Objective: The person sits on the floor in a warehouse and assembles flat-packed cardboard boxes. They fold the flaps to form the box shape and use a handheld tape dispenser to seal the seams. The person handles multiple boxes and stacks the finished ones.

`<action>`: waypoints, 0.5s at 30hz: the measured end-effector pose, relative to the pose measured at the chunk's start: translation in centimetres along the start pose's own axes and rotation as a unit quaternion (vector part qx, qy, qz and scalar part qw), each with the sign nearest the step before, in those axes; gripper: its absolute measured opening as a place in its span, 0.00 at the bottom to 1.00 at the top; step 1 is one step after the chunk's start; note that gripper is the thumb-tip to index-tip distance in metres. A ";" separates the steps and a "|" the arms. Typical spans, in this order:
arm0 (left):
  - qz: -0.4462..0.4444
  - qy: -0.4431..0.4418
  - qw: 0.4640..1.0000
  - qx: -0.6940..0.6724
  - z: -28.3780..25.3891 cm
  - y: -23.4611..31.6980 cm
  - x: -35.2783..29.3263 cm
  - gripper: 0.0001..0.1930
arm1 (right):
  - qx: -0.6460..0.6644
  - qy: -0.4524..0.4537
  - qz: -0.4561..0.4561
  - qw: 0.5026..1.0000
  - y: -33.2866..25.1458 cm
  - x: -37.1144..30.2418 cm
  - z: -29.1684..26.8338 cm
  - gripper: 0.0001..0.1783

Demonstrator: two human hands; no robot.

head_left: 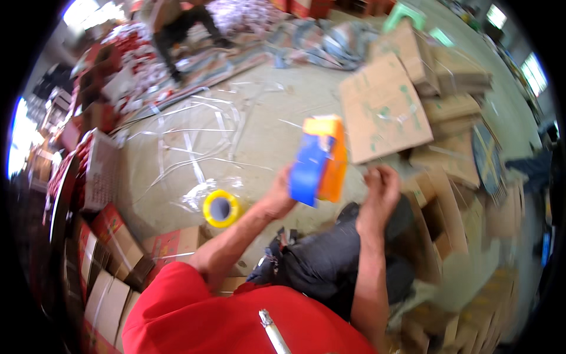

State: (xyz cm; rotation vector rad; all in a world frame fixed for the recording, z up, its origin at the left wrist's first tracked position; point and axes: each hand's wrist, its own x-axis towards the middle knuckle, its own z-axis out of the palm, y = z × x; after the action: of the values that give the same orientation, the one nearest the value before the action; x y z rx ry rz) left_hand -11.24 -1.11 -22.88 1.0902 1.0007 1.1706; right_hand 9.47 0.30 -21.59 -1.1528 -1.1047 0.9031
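A blue and orange tape dispenser (318,162) is held up in front of me, blurred by motion. My left hand (280,197) grips it from its left side, the fingers partly hidden behind it. My right hand (380,192) is raised to the right of the dispenser, apart from it. Its fingers are curled together; whatever they may hold is too small to make out. On the floor, left of my left forearm, a yellow-rimmed roll of tape (231,208) lies beside crumpled clear plastic film (197,194).
Flattened cardboard boxes (386,112) are stacked at the right. An opened carton (439,218) stands by my right arm; red and brown cartons (121,242) are at the left. White straps (194,133) lie across the floor. Far left is another person (183,23). A cigarette (274,333) shows at the lower edge.
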 end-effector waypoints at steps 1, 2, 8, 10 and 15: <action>-0.006 -0.006 1.000 -0.018 -0.5 0.3 -0.1 0.35 | 0.001 0.019 0.007 1.000 0.1 0.2 0.3 0.14; -0.010 -0.017 0.999 -0.050 -1.1 0.7 -0.3 0.37 | 0.043 -0.030 0.068 0.996 0.2 0.0 0.5 0.16; -0.013 -0.122 0.950 -0.286 -1.6 0.3 -0.4 0.44 | 0.276 -0.242 0.266 0.891 -1.9 -0.2 -0.2 0.28; -0.026 -0.130 0.941 -0.312 -1.6 0.2 -0.1 0.45 | 0.233 -0.281 0.220 0.905 -1.7 -0.2 -0.6 0.26; -0.021 -0.128 0.949 -0.288 -0.3 0.9 0.7 0.45 | 0.208 -0.226 0.159 0.938 -2.4 -0.8 -0.3 0.18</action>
State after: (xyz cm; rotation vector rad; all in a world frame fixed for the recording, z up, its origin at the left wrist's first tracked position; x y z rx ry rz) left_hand -11.57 -0.31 -22.11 0.7185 0.4300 1.1509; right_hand 9.55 -0.97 -19.35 -0.7952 -1.0270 1.6317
